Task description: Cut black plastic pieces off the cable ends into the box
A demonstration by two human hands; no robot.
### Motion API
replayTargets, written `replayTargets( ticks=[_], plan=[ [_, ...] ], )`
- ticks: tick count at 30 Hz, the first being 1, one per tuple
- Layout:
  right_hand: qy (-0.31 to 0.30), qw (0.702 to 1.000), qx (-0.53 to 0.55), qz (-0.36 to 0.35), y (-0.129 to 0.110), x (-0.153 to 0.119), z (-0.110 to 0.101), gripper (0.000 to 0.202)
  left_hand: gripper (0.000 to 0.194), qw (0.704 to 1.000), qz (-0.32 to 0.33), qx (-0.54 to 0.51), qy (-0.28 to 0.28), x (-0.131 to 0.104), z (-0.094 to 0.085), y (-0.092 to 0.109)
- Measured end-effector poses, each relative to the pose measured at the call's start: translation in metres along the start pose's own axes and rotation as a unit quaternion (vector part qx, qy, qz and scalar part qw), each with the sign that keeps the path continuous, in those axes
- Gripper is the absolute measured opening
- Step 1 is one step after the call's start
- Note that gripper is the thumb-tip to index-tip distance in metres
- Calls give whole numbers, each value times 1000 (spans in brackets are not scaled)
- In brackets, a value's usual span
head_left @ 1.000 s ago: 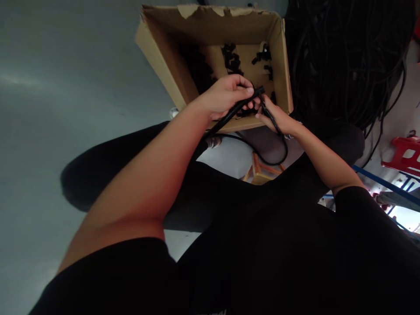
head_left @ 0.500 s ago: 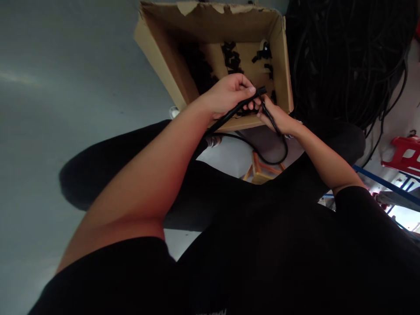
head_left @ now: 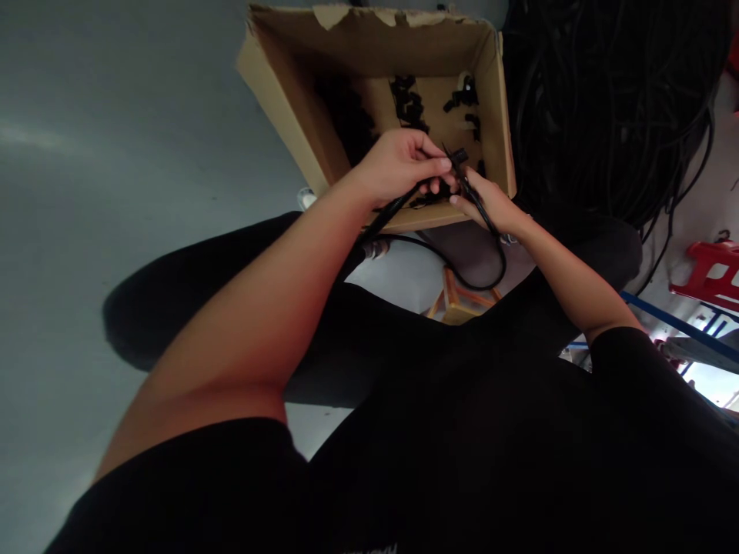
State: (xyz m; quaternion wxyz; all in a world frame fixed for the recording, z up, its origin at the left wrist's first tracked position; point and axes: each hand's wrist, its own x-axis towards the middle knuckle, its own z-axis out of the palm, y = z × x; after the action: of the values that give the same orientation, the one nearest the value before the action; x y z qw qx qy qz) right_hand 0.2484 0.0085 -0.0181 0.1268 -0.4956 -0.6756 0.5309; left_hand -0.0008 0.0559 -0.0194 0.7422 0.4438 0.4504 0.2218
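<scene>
White lettering (head_left: 378, 548) on the person's shirt (head_left: 462, 431) is cut off and unreadable. The left hand (head_left: 404, 165) pinches a black cord (head_left: 395, 206), which slants up rightward from the left forearm, its short end jutting past those fingertips. A steeper black strand (head_left: 478, 206) crosses it, lying along the half-curled right hand (head_left: 490, 205); its grip cannot be told. Beyond sits a cardboard box (head_left: 369, 46).

The person's left arm (head_left: 242, 300) and right arm (head_left: 569, 269) reach forward over parted legs (head_left: 185, 300), forearms bare. The left hand (head_left: 398, 165) pinches, thumb (head_left: 436, 166) pressing inward; the right hand (head_left: 489, 204) sits just beside it, these 2 hands close together.
</scene>
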Motion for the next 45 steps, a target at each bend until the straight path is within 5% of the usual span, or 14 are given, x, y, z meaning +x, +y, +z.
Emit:
replayTargets(
  ticks=[7,14,21,31,37,45],
  plan=[
    [-5,998,-59,-18,18,-3,-2,60,38,998,-53,-35,-3,-5,3,17],
    [-2,994,-108,4,17,-8,-3,53,32,996,-48,-29,-71,-4,-17,19],
    [-26,994,-93,-49,22,-6,-7,54,43,989,-57,-36,-134,-7,-9,16],
    [8,998,-59,-16,15,-9,-6,71,29,992,-75,-70,-76,-8,-20,13],
    [-38,999,32,9,29,-9,2,75,15,990,-92,-104,-14,-5,-15,11],
    [-58,996,61,-16,34,-3,16,80,38,995,-13,-102,20,1,-10,0]
  ],
)
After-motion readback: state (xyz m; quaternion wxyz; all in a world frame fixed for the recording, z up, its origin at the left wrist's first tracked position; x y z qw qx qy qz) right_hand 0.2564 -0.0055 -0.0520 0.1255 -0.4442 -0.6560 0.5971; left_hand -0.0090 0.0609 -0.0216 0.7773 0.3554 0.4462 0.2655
